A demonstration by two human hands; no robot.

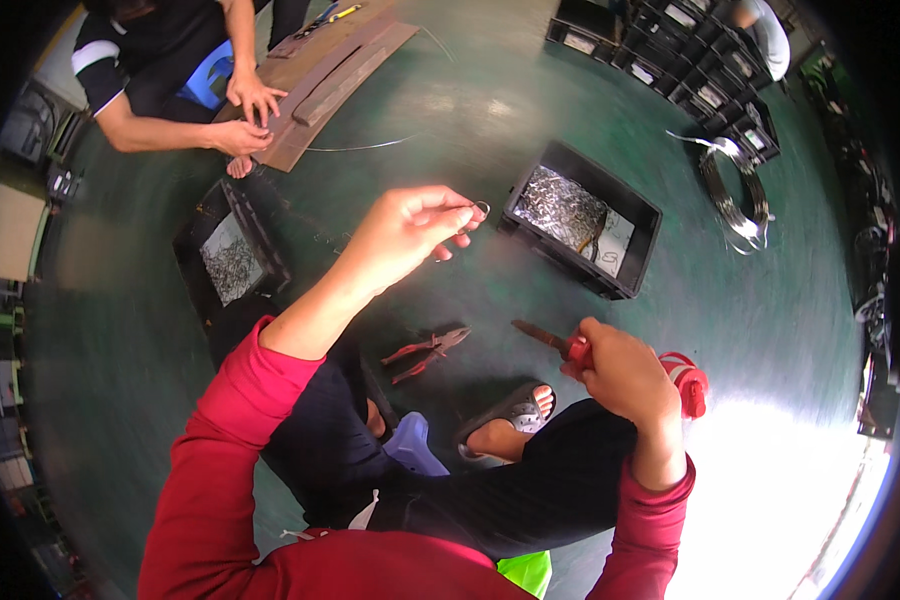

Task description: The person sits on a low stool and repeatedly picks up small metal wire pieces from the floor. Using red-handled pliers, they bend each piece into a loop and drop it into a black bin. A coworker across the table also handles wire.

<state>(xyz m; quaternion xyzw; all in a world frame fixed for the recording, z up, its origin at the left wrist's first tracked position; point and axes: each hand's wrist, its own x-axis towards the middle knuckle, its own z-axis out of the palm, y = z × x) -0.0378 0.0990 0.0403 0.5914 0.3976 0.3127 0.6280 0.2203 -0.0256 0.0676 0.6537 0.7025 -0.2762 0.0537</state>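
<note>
My left hand (420, 228) is raised over the floor, pinching a small bent piece of wire (483, 209) between thumb and fingertips. Below and to the right, my right hand (625, 372) is closed around a red-handled tool (542, 335). Its narrow, brownish, rusty-looking end points left; its exact kind cannot be made out. Between my hands, pliers (428, 352) with red handles lie on the floor. Ahead stands a black crate (582, 272) holding many small shiny metal pieces (560, 205) and a pale sheet with handwriting.
Another black crate (192, 245) with small wire pieces stands left. A coil of wire (715, 190) lies right, near stacked black crates (670, 60). A red bottle-like container (688, 385) is beside my right wrist. At upper left, another person's hands (250, 110) work at a brown board (335, 70).
</note>
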